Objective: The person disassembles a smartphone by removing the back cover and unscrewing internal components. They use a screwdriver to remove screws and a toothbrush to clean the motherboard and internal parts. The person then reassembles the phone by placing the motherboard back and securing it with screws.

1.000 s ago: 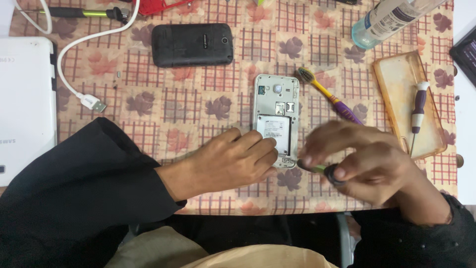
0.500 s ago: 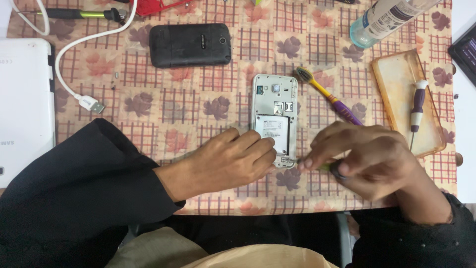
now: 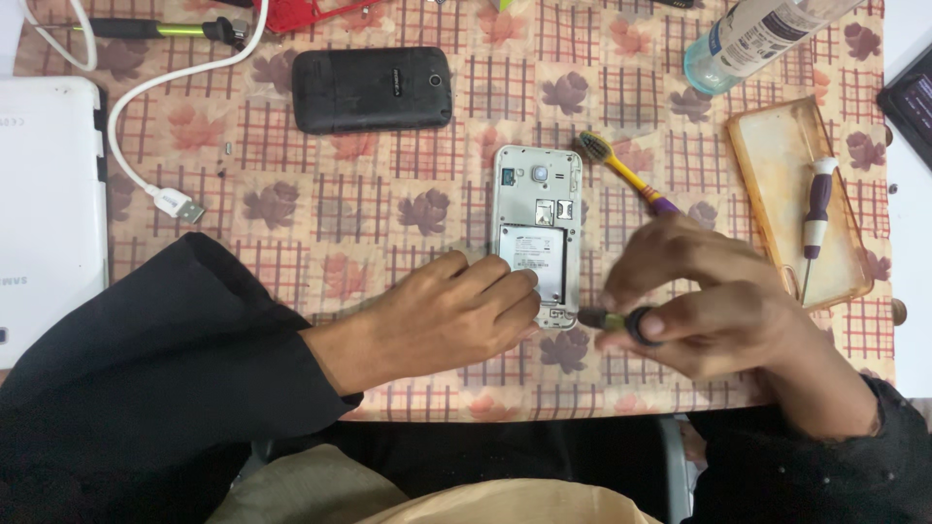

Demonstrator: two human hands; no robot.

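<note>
A white phone with its back cover off (image 3: 537,229) lies face down on the patterned tablecloth (image 3: 388,204). My left hand (image 3: 456,312) rests on the phone's lower left corner, its fingers pressing there. My right hand (image 3: 704,301) grips a small screwdriver (image 3: 612,319) with a black cap and yellow-green shaft. The tool lies nearly flat and its tip points left at the phone's bottom right corner.
A black phone (image 3: 372,89) lies face down behind. A toothbrush (image 3: 626,175), a yellowed phone case (image 3: 796,199) holding a purple-handled screwdriver (image 3: 815,218), a clear bottle (image 3: 757,39), a white cable plug (image 3: 175,202) and a white tablet (image 3: 44,213) surround the work.
My hands and the screwdriver have stayed at the phone's bottom edge, with only slight shifts of the right fingers.
</note>
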